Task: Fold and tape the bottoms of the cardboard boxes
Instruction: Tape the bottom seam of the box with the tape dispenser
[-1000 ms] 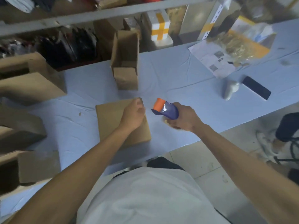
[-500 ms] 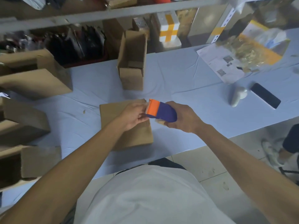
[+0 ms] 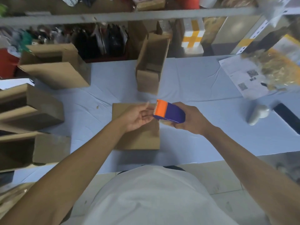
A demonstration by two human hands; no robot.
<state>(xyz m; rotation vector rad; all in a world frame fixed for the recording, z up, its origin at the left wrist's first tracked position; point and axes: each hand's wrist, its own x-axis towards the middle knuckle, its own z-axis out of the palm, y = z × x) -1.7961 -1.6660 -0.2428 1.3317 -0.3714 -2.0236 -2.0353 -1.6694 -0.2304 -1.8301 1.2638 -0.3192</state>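
Observation:
A closed cardboard box (image 3: 138,140) lies flat on the blue table cover in front of me. My right hand (image 3: 193,122) grips a purple tape dispenser (image 3: 172,113) with an orange mouth, held just above the box's far right corner. My left hand (image 3: 136,116) hovers over the box, palm turned up. Its fingertips touch the dispenser's orange end and the thumb is raised apart from them. No strip of tape can be made out between the fingers.
An upright open box (image 3: 151,65) stands behind on the table (image 3: 203,88). Several open boxes (image 3: 53,69) crowd the left side. A white object (image 3: 257,114), a black phone (image 3: 287,116) and papers (image 3: 240,78) lie to the right. Shelving runs along the back.
My left hand lifted off the box top and turned palm up to meet the dispenser's orange end. My right hand brought the dispenser left and higher, over the box corner.

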